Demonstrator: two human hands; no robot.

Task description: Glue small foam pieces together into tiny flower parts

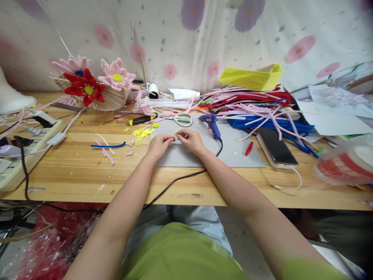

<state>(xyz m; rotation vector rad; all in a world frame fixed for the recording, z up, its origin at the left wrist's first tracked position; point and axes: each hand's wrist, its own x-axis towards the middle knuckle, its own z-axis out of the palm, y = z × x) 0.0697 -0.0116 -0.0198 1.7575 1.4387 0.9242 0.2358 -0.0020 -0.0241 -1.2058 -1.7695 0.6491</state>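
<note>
Your left hand | right hand | both pinched a small yellow piece | glue gun at 1 o'clock.

Single head-worn view, looks forward and down along own forearms; wooden table close below, floral curtain beyond.

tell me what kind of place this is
Likely a home craft table for making fake flowers: a pile of pipe cleaners, a glue gun, scissors and finished flowers.
</note>
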